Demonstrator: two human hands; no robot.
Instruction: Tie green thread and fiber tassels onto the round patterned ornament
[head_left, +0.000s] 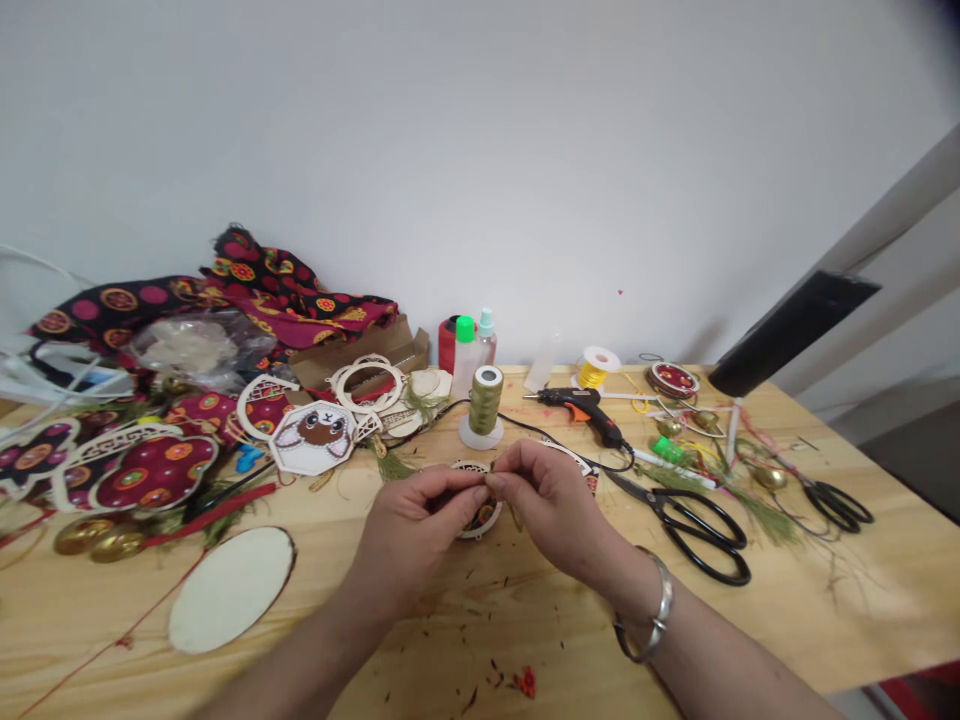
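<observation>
My left hand [420, 520] and my right hand [551, 500] meet at the fingertips over the middle of the table, both in a pinch. A thin olive strand [516, 517] shows under my right fingers; what lies between the left fingertips is too small to make out. Partly hidden behind the hands is a round ornament [487, 522] with a pale cut-out rim and a dark patterned middle. Just beyond them stands a spool of olive thread [486, 402]. Black-handled scissors [686, 515] lie to the right of my right hand.
Behind lie a glue gun [581, 408], a yellow spool [592, 372] and a green-capped bottle [464, 360]. At left are patterned fabric [300, 300], an octagonal sheep piece [313, 438], gold bells [97, 538] and an oval white piece [232, 590]. More scissors [836, 503] rest far right.
</observation>
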